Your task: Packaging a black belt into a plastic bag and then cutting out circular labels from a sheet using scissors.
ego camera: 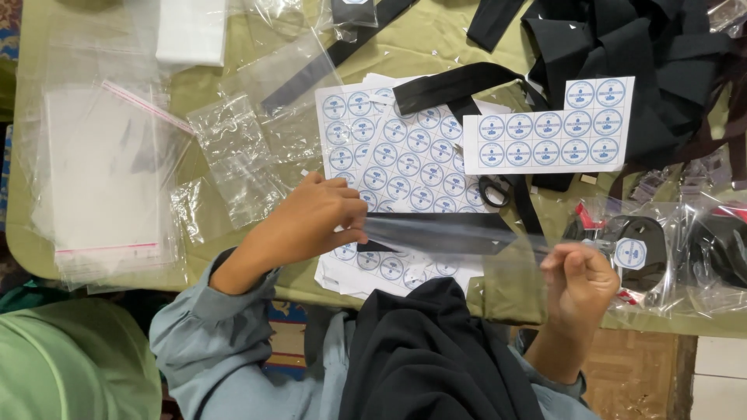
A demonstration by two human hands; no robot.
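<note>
My left hand [311, 222] and my right hand [580, 280] hold a clear plastic bag [467, 237] stretched between them, with a black strip of cloth [436, 225] inside it. The left hand pinches the bag's left end, the right hand grips its right end. Under the bag lie sheets of round blue-and-white stickers [405, 155] on the green table [451, 39]. Black-handled scissors [498, 190] rest just beyond the bag.
A stack of clear bags [101, 171] lies at the left, loose crumpled bags [241, 148] beside it. A second sticker sheet [552, 132] and a heap of black cloth [646, 62] sit at the back right. Packed bags [661, 249] lie at the right.
</note>
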